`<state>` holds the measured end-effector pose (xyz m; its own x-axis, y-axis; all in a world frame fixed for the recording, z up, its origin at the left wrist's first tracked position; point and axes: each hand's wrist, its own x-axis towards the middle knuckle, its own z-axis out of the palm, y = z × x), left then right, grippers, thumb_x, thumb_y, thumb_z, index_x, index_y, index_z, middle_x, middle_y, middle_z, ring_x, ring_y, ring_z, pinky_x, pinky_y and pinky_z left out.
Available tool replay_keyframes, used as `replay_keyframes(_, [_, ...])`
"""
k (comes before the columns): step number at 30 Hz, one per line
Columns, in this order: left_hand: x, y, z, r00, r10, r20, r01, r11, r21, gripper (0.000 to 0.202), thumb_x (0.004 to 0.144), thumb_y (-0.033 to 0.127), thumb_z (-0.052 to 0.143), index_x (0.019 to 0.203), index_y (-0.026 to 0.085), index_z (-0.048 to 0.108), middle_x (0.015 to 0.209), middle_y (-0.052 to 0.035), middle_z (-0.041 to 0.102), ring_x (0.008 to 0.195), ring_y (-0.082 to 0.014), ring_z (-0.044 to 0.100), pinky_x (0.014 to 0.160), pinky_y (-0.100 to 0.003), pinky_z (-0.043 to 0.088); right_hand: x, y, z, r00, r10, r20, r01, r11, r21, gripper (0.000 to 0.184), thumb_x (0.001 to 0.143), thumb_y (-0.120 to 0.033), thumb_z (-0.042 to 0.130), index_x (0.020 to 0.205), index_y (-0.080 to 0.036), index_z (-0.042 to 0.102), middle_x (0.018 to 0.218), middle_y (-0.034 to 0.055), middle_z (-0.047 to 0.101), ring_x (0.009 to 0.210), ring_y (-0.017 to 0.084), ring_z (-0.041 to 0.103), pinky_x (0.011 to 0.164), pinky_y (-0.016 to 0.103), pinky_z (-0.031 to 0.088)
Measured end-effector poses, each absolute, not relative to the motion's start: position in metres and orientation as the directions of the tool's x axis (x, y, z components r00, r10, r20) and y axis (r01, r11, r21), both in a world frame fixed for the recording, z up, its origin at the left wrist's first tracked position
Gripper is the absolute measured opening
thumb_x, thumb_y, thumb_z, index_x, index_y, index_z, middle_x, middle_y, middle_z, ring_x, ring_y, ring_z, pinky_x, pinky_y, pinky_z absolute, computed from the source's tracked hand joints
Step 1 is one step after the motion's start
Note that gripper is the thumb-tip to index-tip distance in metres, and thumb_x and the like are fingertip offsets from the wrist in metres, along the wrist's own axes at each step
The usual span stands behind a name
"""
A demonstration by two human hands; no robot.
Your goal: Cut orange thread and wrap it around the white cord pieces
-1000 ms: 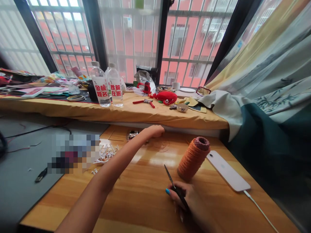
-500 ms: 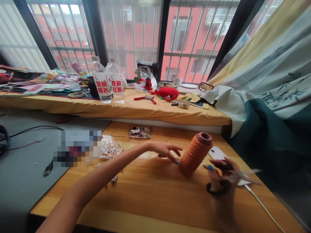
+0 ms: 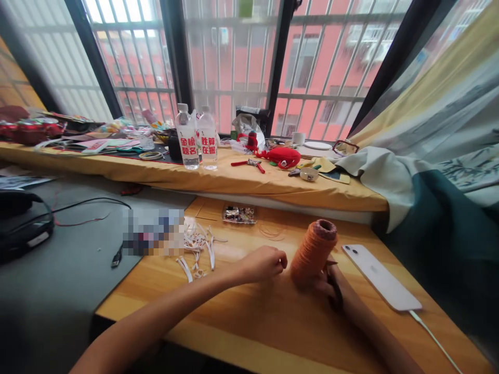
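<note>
A spool of orange thread [image 3: 312, 254] stands slightly tilted on the wooden table. Just left of it, my left hand [image 3: 267, 264] hovers low with its fingers curled closed; whatever they pinch, if anything, is too small to make out. On the spool's right side my right hand [image 3: 337, 278] grips a pair of scissors [image 3: 335, 290] by the dark handles, its fingertips partly hidden behind the spool. The blades are mostly out of sight. A thin loop of orange thread [image 3: 273, 235] lies behind my left hand.
A white phone [image 3: 380, 278] on a charging cable lies at the right. White offcuts [image 3: 197, 246] are heaped at the left, near a clear box of beads [image 3: 239, 214]. Two water bottles [image 3: 187, 137] and red-handled pliers [image 3: 249, 164] sit on the cloth-covered ledge behind.
My right hand has come left with the scissors, from over the phone to beside the spool. My left hand's fingers, spread before, are now curled in. The view has turned left.
</note>
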<state>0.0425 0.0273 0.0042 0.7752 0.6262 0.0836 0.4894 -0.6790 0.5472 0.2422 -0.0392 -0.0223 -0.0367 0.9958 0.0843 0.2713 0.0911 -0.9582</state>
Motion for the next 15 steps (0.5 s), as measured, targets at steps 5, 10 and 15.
replay_keyframes(5, [0.006,0.018,0.01,0.777,0.618,0.116,0.432,-0.659,0.616,0.024,0.07,0.008,0.043,0.076,0.015,0.066,0.069,-0.0013,0.059,0.062,-0.0092,0.05,0.058,-0.017,0.036,0.24,-0.049,-0.023,0.163,0.985,0.055,0.118,0.036,-0.992,0.059,0.057,-0.05,0.064,0.105,-0.024,0.043,0.103,0.008,0.055,0.103,0.027,0.049,0.089,0.04,0.038])
replay_keyframes(10, [-0.024,0.01,0.011,0.723,0.685,0.09,0.46,-0.574,0.677,0.029,0.07,0.008,0.04,0.079,0.017,0.066,0.071,-0.0007,0.058,0.062,-0.0085,0.049,0.06,-0.017,0.036,0.228,-0.07,-0.014,0.371,0.928,0.02,0.201,-0.06,-0.978,0.056,0.057,-0.051,0.062,0.1,-0.021,0.044,0.092,0.0072,0.058,0.087,0.023,0.056,0.078,0.034,0.045])
replay_keyframes(15, [-0.048,0.003,0.013,0.669,0.74,0.066,0.516,-0.527,0.675,0.03,0.07,0.008,0.038,0.076,0.017,0.066,0.072,-0.0006,0.057,0.064,-0.0089,0.05,0.063,-0.018,0.036,0.22,-0.091,-0.012,0.314,0.94,-0.131,0.272,-0.221,-0.937,0.054,0.055,-0.054,0.06,0.091,-0.016,0.048,0.05,-0.0033,0.051,0.044,0.013,0.051,0.045,0.025,0.043])
